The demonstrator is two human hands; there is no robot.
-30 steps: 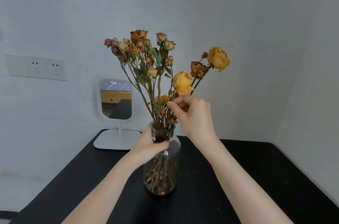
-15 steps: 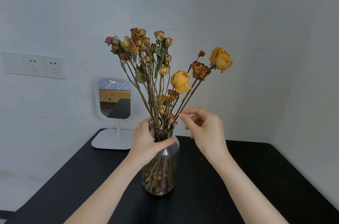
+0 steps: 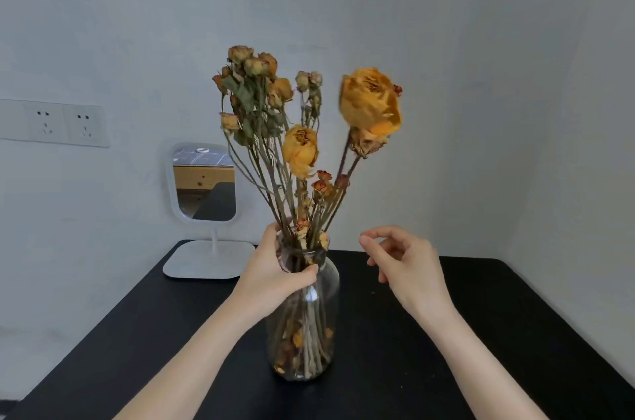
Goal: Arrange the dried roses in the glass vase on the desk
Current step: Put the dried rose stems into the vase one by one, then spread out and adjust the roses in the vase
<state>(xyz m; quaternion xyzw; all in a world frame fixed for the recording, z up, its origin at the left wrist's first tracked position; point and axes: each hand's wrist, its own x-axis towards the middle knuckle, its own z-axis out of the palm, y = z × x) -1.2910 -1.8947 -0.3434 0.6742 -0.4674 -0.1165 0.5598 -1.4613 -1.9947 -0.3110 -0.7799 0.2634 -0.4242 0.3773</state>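
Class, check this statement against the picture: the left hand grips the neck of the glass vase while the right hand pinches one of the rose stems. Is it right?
Not quite. The head view shows the right hand holding nothing, in the air beside the dried roses and apart from their stems. The left hand does grip the neck of the glass vase.

Our left hand (image 3: 275, 273) wraps the neck of the glass vase (image 3: 309, 333), thumb across the near side of the glass, fingers round the far side; its forearm slants up from the vase's lower left; our right hand (image 3: 405, 265) hangs to the vase's right, level with its neck and apart from it, fingers loosely curled, holding nothing; its forearm runs down to the lower right.
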